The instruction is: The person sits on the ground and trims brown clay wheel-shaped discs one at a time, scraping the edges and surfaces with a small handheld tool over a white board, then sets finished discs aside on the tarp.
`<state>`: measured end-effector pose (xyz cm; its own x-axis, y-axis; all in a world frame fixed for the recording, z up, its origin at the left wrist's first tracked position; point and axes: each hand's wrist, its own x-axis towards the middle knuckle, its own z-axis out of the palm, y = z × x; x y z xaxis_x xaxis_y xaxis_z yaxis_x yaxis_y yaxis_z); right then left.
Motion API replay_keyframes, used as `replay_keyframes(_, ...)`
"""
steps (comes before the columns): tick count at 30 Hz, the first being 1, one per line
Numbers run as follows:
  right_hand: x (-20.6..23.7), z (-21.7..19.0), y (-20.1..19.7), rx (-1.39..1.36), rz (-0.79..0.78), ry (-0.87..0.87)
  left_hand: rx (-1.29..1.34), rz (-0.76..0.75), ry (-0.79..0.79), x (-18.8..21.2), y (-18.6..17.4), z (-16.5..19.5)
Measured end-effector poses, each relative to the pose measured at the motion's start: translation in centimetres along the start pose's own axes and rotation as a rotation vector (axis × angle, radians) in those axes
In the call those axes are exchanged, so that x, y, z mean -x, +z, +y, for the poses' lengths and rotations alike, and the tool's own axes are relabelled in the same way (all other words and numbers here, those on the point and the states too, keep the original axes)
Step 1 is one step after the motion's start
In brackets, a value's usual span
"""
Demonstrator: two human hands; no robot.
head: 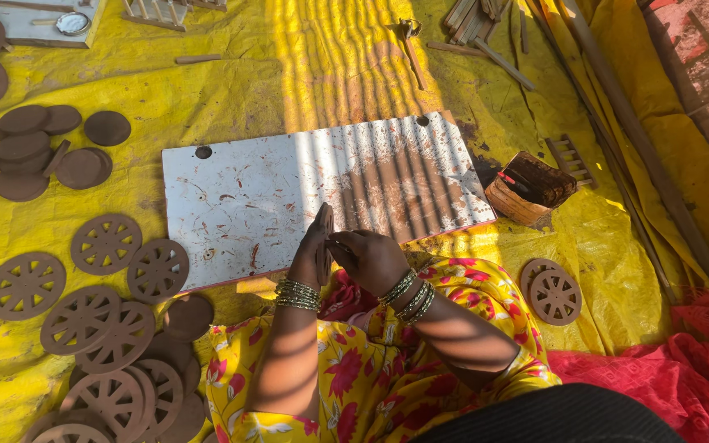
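Left hand (312, 250) and right hand (375, 258) grip one clay disc (327, 238) edge-on.

Your left hand (309, 250) and right hand (371, 256) press a matt brown clay disc (324, 238), dull and smooth like the spoked clay wheels (92, 320) along the tarpaulin's left edge. The yellow plastic tarpaulin (231, 90) looks crinkled and faintly glossy. The white board (289, 193) is scuffed and clay-smeared. Your metal bangles (297, 294) glint.
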<state>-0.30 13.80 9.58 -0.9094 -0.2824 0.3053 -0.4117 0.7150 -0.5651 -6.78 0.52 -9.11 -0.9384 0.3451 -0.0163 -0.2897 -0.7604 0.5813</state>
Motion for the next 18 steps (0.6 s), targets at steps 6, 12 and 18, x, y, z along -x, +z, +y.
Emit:
replay_keyframes(6, 0.9, 1.5, -0.3, 0.102, 0.098, 0.027, 0.105, 0.195, -0.063, 0.8, -0.8, 0.8)
replay_keyframes(12, 1.7, 1.6, 0.5, -0.069, 0.048, 0.013, 0.129, 0.177, -0.036, 0.6, 0.8, 1.0)
replay_keyframes(18, 0.9, 2.1, 1.0, 0.128, 0.142, 0.135, 0.282, 0.162, -0.097, 1.3, 0.7, 1.6)
